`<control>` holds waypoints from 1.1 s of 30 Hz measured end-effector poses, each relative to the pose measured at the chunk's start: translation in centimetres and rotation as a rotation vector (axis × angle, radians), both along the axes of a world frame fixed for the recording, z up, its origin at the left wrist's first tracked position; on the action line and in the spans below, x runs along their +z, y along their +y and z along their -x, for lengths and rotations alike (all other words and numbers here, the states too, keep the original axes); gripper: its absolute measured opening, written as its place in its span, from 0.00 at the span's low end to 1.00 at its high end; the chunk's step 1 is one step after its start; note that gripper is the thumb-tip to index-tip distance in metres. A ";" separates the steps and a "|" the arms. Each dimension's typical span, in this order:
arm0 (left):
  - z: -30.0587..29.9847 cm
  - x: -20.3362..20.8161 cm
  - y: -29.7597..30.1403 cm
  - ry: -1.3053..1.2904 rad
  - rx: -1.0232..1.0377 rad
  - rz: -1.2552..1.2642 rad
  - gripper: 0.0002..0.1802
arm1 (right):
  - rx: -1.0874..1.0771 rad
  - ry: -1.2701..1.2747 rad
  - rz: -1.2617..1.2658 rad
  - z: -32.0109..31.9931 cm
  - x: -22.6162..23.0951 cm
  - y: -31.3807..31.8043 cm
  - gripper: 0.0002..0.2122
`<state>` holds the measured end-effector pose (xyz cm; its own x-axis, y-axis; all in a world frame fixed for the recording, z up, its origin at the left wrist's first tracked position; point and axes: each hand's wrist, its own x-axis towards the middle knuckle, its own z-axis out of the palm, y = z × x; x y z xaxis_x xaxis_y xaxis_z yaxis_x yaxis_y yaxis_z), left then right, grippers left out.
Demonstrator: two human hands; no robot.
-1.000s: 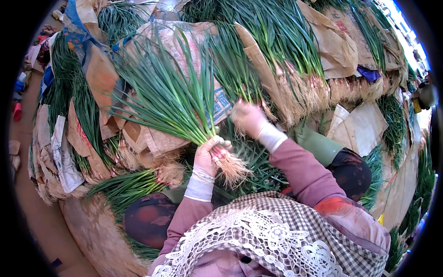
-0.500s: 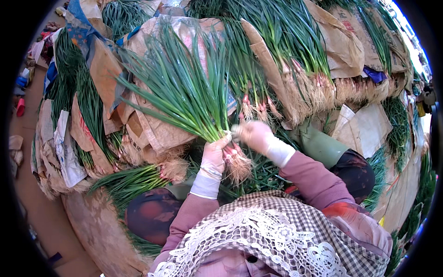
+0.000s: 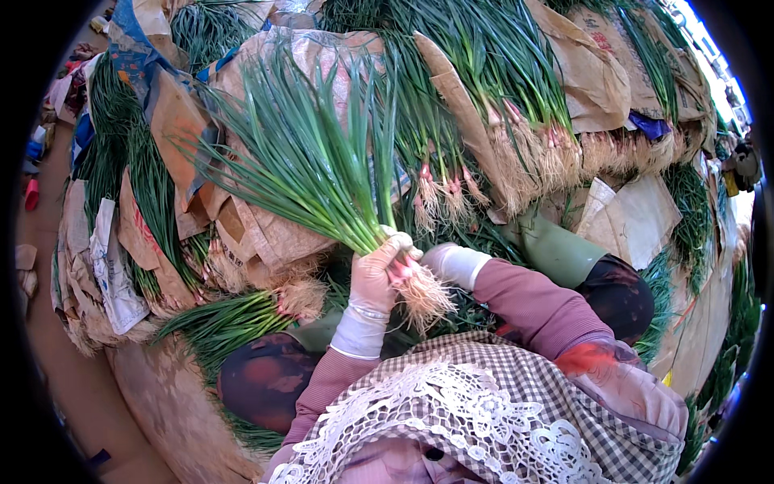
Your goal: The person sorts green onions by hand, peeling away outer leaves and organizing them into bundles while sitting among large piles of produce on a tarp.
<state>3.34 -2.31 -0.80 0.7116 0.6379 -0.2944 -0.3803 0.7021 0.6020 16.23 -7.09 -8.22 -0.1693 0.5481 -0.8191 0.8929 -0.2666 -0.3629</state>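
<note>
The bunch [image 3: 326,177] of scallions is held in front of the lap, its leaves fanned up and to the left, its pale roots [image 3: 425,297] hung toward the lower right. It is gripped near the bulbs by the left hand [image 3: 375,274], whose fingers [image 3: 397,244] are closed around the stems. The right hand [image 3: 439,260] is placed just to the right of the bulbs; its fingers are hidden, so how far they are opened, and whether anything is held, cannot be told. White cuffs [image 3: 360,331] are worn at both wrists.

Beyond the right hand, loose scallions [image 3: 451,189] are laid with roots toward the lap. Behind the leaves, a sack [image 3: 282,246] marked with faded print is spread. Red printing is also seen on the brown wrap [image 3: 597,48] at the upper right and on the paper [image 3: 137,230] at the left.

Heaped greens [image 3: 516,48] are laid farther back. The lap is covered by a checked apron [image 3: 516,375] edged with white lace [image 3: 419,395]. Brown floor [image 3: 60,323] is seen at the far left.
</note>
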 end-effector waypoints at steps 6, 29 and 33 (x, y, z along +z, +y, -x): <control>1.4 -2.8 1.9 0.142 -0.158 0.132 0.07 | -0.952 -0.246 -0.609 -6.6 5.8 4.7 0.18; 1.1 -2.0 1.0 0.218 -0.210 -0.052 0.13 | -1.441 0.971 -0.435 -0.4 3.5 5.3 0.09; 1.2 -1.0 1.1 0.088 -0.217 0.037 0.11 | -1.662 1.210 -0.200 0.3 4.5 3.2 0.11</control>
<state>2.11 -1.16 -1.77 0.8017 0.4601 -0.3816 -0.1652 0.7841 0.5983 15.92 -3.92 -3.74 0.1839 0.7623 -0.6205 -0.7681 -0.2825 -0.5747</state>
